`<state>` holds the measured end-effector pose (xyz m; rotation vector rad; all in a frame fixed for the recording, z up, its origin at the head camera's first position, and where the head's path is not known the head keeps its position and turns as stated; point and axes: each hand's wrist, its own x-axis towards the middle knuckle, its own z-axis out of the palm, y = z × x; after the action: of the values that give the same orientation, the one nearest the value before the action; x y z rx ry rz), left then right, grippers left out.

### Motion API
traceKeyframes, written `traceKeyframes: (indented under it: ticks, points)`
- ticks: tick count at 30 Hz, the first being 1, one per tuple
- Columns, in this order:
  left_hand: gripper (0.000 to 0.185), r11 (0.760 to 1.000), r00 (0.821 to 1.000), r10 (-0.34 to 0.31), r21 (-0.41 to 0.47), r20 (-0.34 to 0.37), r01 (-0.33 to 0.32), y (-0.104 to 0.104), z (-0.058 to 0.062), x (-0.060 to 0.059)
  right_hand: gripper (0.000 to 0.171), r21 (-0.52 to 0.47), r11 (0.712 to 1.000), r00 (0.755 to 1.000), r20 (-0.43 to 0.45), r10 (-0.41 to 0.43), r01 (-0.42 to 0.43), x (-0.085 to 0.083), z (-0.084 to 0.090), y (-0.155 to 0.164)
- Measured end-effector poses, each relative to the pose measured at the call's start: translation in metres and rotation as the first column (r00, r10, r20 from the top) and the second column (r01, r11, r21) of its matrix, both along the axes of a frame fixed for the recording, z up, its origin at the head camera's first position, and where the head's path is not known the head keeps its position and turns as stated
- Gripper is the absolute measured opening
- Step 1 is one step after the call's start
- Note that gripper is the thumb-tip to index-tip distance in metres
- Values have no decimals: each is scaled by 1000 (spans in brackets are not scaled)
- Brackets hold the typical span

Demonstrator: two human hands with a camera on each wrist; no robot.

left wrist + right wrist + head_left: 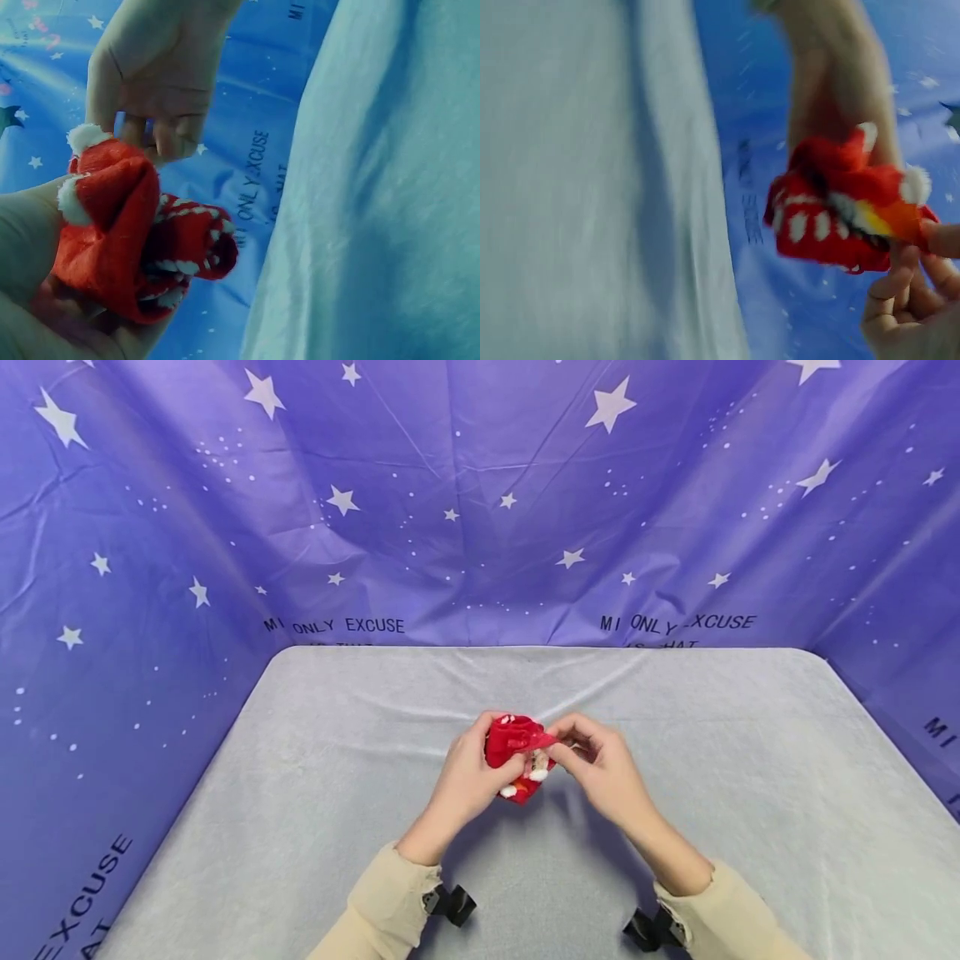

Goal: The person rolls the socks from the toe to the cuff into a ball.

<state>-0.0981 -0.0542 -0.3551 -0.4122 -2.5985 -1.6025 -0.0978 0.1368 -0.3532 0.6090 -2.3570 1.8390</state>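
Note:
A rolled bundle of red knitted socks (pixel 519 737) with white pompoms is held in the air over the middle of the table. My left hand (pixel 471 777) grips it from the left, thumb across the front. From the other side my right hand (pixel 603 772) pinches the raised edge between thumb and fingertips. In the left wrist view the socks (pixel 109 240) show a rolled, white-patterned part sticking out of a red fold. An orange and yellow patch on the socks (pixel 832 217) lies near the pinching fingers in the right wrist view.
A light grey cloth covers the table (pixel 262 810). Behind and beside it hangs a purple-blue curtain (pixel 450 552) with white stars and printed words. Black wrist devices (pixel 459 906) stick out from both beige sleeves (pixel 382 897) above the near part of the table.

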Motion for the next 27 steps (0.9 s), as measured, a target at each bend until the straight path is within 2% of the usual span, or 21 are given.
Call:
traceKeyframes:
  ticks: [1,3,6,10,14,17,21,24,27]
  points:
    - [40,1000,1000,-11,-28,-25,10,-1,1,1,8,-82,996,995,85,46,-39,0,0,0]
    - [39,996,997,-39,-84,-69,33,-2,3,2,12,-224,970,965,218,147,-97,1,2,1]
    - [40,987,989,-106,-128,-106,92,-2,5,3,18,-334,930,911,317,266,-155,1,6,5]
    - [40,980,975,-185,-100,-124,173,-2,3,6,18,-349,911,877,339,340,-218,-3,10,10]
    - [39,962,946,-273,-34,-174,271,-5,0,9,20,-348,895,848,348,400,-279,-8,13,13]
    - [38,937,917,-335,24,-216,348,-6,0,11,21,-371,870,824,340,454,-326,-12,16,15]
    - [35,914,890,-352,100,-289,394,-7,1,15,21,-427,819,788,312,531,-383,-17,13,17]
    - [33,906,893,-324,169,-313,388,-7,4,18,20,-497,772,752,306,583,-396,-20,6,14]
    - [30,895,910,-305,241,-281,374,-7,6,19,15,-613,708,690,341,638,-352,-19,-2,7]
